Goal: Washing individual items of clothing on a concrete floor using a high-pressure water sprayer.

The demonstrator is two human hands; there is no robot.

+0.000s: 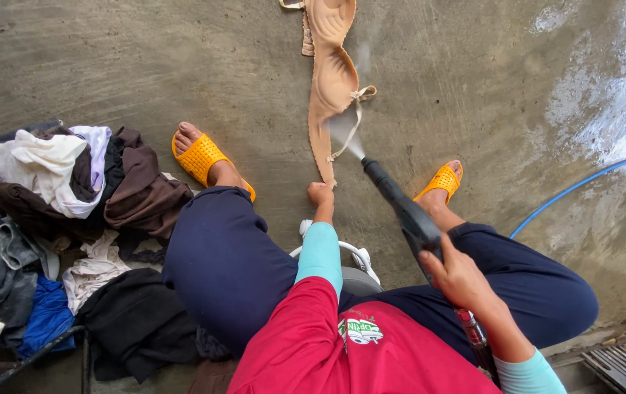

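Left hand [320, 194] pinching beige bra [333, 76] end — pinned flat on wet concrete floor [473, 80] | right hand [459, 276] gripping black spray gun [400, 204], nozzle aimed at fabric | laundry pile [57, 219] alongside

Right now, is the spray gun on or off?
On. A pale jet of water leaves the nozzle of the black spray gun, held in the right hand, and hits the beige garment on the concrete floor.

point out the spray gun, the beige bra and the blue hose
spray gun [407, 211], head view, on the black barrel above the right hand [462, 277]
beige bra [332, 76], head view, on the lower cup
blue hose [582, 182], head view, on the curved stretch across the wet concrete
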